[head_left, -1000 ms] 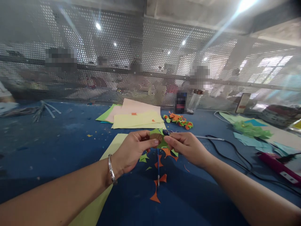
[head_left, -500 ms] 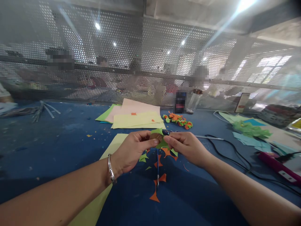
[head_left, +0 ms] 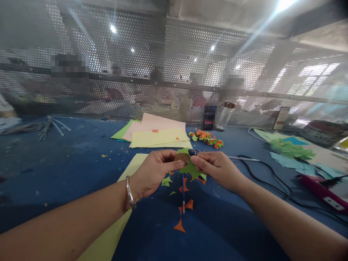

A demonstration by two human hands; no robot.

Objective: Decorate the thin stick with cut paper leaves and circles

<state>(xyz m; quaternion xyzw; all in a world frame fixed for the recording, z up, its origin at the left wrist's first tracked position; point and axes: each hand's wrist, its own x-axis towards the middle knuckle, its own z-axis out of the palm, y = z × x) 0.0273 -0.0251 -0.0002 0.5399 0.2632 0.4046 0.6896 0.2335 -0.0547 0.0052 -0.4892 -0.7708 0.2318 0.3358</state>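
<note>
My left hand [head_left: 160, 170] pinches a piece of green paper [head_left: 191, 170] together with a round brown disc [head_left: 181, 157] lying against it. Its thumb presses on the disc. My right hand [head_left: 217, 165] is closed on a dark blue patterned object [head_left: 193, 152]; the fingers hide most of it, so its kind is unclear. This object touches or nearly touches the paper's upper right edge. Below the hands, a thin blue pen-like stick [head_left: 183, 192] with a silvery end lies among orange paper scraps [head_left: 180, 225] and green scraps [head_left: 166, 181].
Stacked coloured sheets [head_left: 159, 139] lie behind the hands, beside orange and green paper curls [head_left: 206, 137]. A yellow sheet [head_left: 108, 232] lies under my left arm. To the right are a black cable [head_left: 272, 181], a magenta power strip [head_left: 323, 195] and green paper pieces [head_left: 290, 148]. A bottle [head_left: 225, 117] stands behind.
The green paper has turned slightly in my hands, and more of it now shows below the disc. Both hands keep nearly the same place and grip.
</note>
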